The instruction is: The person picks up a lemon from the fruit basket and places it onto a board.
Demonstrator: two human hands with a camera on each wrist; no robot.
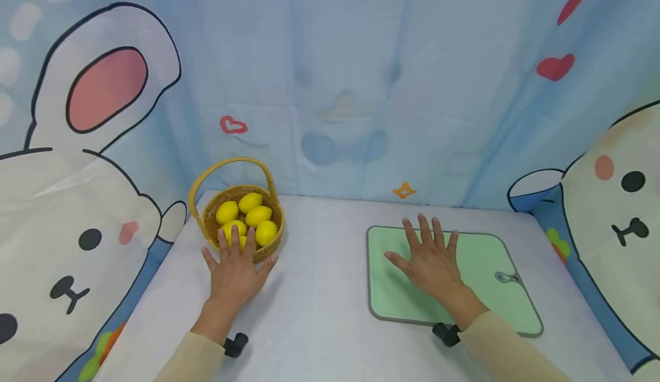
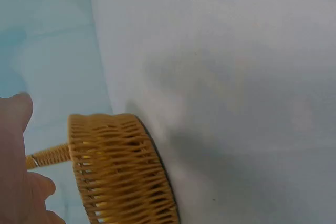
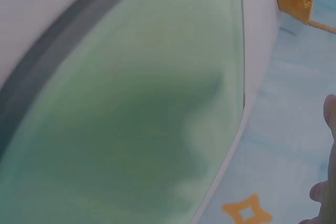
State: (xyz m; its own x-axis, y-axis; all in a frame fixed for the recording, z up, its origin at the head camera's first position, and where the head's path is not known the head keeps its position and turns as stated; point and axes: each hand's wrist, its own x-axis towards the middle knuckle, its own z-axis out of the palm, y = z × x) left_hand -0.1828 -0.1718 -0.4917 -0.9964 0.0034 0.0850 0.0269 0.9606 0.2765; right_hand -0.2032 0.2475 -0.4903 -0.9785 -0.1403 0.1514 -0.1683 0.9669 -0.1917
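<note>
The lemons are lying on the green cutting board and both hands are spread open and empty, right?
Not quite: the head view shows the lemons in the wicker basket, not on the green cutting board. The left hand and right hand are indeed spread open and empty.

Pale blue backdrop cloth (image 1: 340, 55), printed white rabbit (image 1: 62, 227) at left, red heart (image 1: 556, 67), white tabletop (image 1: 325, 290)
</note>
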